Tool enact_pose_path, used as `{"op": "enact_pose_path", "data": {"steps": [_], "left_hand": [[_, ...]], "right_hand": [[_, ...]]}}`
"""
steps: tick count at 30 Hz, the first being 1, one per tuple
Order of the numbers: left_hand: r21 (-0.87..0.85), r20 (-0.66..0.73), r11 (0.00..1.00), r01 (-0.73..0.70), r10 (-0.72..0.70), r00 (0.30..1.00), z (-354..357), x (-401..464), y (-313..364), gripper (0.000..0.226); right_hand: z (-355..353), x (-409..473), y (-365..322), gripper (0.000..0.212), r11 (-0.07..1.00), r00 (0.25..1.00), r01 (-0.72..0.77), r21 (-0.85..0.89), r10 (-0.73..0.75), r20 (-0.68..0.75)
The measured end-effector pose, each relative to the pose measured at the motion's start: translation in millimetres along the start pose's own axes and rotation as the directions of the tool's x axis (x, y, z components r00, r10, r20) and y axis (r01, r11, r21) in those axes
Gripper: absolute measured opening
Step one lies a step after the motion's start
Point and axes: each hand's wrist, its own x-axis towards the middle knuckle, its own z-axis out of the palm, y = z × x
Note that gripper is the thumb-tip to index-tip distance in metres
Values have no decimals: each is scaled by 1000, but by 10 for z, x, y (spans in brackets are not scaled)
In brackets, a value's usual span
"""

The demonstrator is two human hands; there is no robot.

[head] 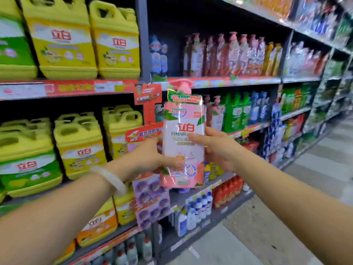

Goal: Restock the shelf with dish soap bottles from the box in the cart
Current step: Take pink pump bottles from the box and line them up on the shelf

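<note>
Standing upright between both hands, the pink dish soap bottle [183, 138] has its long axis vertical, pump cap up and base down, held in mid-air in front of the shelving and touching no shelf. The left hand [150, 159] grips its left side low down, thumb across the front of the label; the right hand [215, 148] clasps the right side a little higher, fingers wrapped over the front edge. So the two hands are apart, with the bottle clamped between them. A pale bangle [112, 180] sits on the left wrist.

What the coming move turns on, as I judge it: matching pink bottles [215, 113] stand on the middle shelf just right of and beyond the held one, with more on the upper shelf [225, 81] farther up and right. The bottle should therefore travel away and slightly right, staying upright; the right hand lies nearer that row
</note>
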Motion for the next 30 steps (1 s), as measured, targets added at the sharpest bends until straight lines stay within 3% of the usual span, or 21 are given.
{"op": "enact_pose_path", "data": {"steps": [6, 9, 18, 23, 30], "left_hand": [[26, 65, 990, -137, 136, 989, 373, 978, 482, 55], [16, 64, 980, -197, 196, 978, 474, 1517, 685, 30], [100, -123, 964, -247, 258, 958, 255, 3166, 1478, 29], [207, -216, 948, -242, 285, 934, 80, 3819, 1861, 23], [289, -388, 946, -146, 255, 885, -181, 4744, 2102, 28]], "right_hand": [[-860, 448, -344, 29, 994, 991, 97, -50, -101, -85], [-1229, 870, -533, 26, 984, 985, 141, -104, -150, -81], [-2010, 2522, -1268, 15, 976, 979, 203, -82, -205, -17], [-2310, 3385, -1618, 34, 955, 958, 284, -85, -279, 68], [-2495, 4627, -1901, 8, 915, 890, 398, -68, -367, 272]]}}
